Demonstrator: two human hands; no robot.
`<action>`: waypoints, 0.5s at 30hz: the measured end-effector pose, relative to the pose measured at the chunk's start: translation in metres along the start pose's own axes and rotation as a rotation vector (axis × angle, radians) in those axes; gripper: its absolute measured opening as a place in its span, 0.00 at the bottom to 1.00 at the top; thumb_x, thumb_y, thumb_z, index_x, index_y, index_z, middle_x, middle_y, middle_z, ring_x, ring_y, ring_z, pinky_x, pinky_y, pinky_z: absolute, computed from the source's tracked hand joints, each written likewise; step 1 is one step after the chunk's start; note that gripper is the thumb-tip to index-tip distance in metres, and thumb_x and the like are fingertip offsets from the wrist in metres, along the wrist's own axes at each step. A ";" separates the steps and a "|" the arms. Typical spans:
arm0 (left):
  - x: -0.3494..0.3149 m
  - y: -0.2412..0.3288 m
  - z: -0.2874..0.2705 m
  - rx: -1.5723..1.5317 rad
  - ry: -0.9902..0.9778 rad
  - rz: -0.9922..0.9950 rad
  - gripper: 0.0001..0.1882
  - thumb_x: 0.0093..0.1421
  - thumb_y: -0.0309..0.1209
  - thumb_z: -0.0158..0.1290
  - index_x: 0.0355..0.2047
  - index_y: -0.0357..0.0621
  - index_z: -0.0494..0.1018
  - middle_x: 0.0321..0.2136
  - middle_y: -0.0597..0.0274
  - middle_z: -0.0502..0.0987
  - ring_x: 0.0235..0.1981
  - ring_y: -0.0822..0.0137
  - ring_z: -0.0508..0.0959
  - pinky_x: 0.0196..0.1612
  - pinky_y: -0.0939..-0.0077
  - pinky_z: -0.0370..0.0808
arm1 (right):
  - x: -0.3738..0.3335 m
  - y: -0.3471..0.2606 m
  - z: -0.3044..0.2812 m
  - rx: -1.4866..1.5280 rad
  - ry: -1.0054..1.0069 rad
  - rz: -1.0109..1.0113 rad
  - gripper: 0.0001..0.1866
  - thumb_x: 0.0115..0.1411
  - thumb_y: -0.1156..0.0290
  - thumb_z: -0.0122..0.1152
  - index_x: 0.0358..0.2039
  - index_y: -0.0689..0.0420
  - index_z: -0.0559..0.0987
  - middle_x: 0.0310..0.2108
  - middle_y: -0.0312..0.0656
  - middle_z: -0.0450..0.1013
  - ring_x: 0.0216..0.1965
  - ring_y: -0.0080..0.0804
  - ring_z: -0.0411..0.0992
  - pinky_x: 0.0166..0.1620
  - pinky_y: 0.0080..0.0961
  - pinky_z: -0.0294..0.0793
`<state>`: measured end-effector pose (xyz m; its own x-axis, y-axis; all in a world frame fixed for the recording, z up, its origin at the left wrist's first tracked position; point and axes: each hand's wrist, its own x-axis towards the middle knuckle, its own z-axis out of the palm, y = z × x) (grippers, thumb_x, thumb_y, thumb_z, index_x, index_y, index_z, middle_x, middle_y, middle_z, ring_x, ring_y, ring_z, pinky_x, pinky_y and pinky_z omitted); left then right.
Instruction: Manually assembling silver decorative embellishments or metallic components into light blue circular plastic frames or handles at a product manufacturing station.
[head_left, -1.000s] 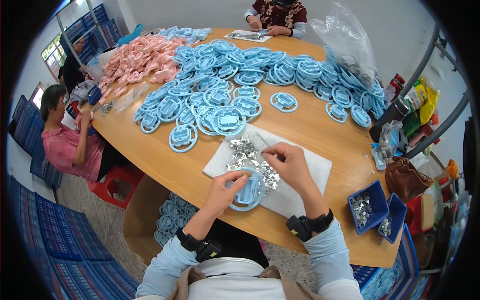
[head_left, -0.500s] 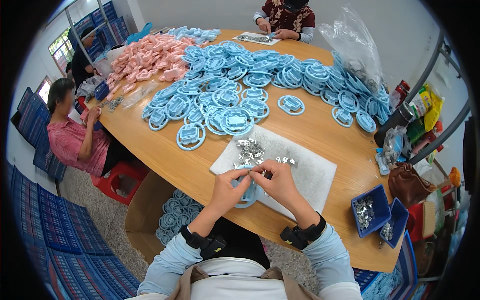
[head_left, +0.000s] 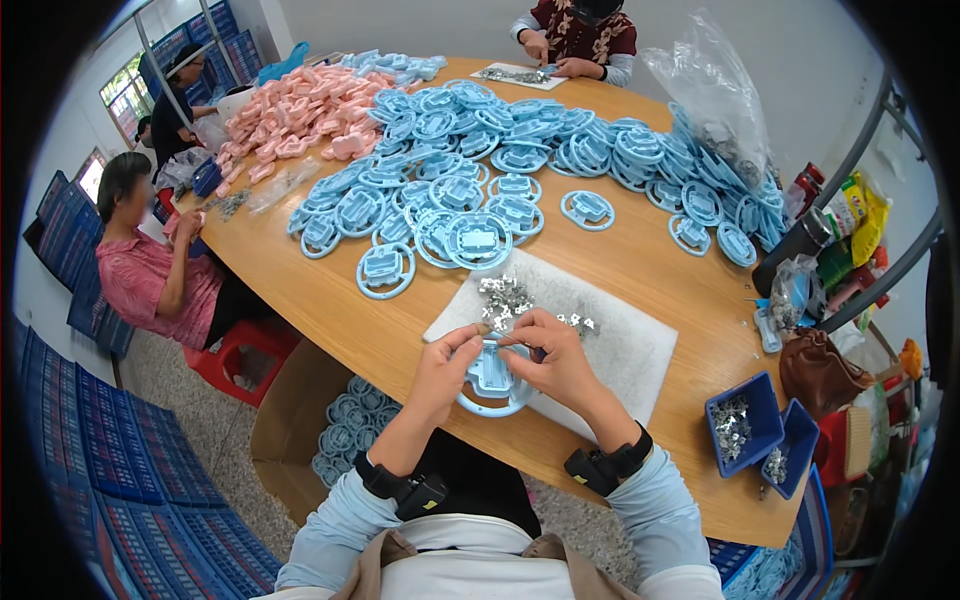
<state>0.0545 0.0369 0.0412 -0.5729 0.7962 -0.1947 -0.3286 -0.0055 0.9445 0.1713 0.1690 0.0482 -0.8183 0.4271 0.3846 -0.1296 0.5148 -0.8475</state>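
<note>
A light-blue round plastic part (head_left: 490, 378) with a raised middle frame lies at the near edge of a white board (head_left: 625, 375). My left hand (head_left: 443, 372) is at its far left side, thumb and forefinger closed over something too small to make out. Opposite it, my right hand (head_left: 556, 365) is pinched just above the part's far rim; a small dark shape shows among its fingers, its kind unclear. Just beyond my fingertips is a heap of small silvery metal pieces (head_left: 505, 298), with several more scattered (head_left: 578, 322) to the right.
A big pile of blue parts (head_left: 430, 200) and pink parts (head_left: 300, 110) covers the table's far side. Blue bins (head_left: 745, 425) of metal pieces stand at right, near a bag (head_left: 815, 365). A carton (head_left: 285, 430) sits below left. Other people (head_left: 150, 270) work around the table.
My hands have moved slightly apart, the left one leftward, uncovering more of the blue part between them. The right hand's fingertips have parted from the left's.
</note>
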 end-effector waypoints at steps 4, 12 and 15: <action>0.001 -0.001 0.000 -0.038 -0.042 -0.012 0.17 0.61 0.28 0.47 0.48 0.30 0.67 0.37 0.62 0.75 0.34 0.79 0.74 0.35 0.85 0.72 | -0.002 0.000 0.002 -0.116 0.051 -0.077 0.06 0.46 0.75 0.64 0.28 0.55 0.80 0.31 0.34 0.68 0.22 0.21 0.66 0.24 0.18 0.64; 0.001 -0.012 0.001 0.003 0.001 0.048 0.17 0.60 0.26 0.48 0.48 0.29 0.66 0.37 0.59 0.75 0.34 0.78 0.74 0.35 0.84 0.72 | -0.012 -0.025 0.009 -0.719 0.015 -0.170 0.06 0.47 0.69 0.59 0.27 0.54 0.78 0.39 0.43 0.70 0.22 0.36 0.74 0.23 0.31 0.74; 0.000 -0.008 0.004 0.009 0.010 0.039 0.17 0.60 0.27 0.48 0.48 0.29 0.66 0.37 0.59 0.75 0.34 0.77 0.74 0.35 0.84 0.72 | -0.014 -0.021 0.013 -0.771 0.003 -0.159 0.07 0.47 0.70 0.58 0.28 0.55 0.77 0.40 0.47 0.70 0.22 0.36 0.74 0.21 0.30 0.73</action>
<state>0.0602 0.0391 0.0345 -0.5929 0.7892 -0.1600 -0.2988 -0.0312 0.9538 0.1781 0.1425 0.0560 -0.8211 0.3065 0.4816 0.1807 0.9398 -0.2900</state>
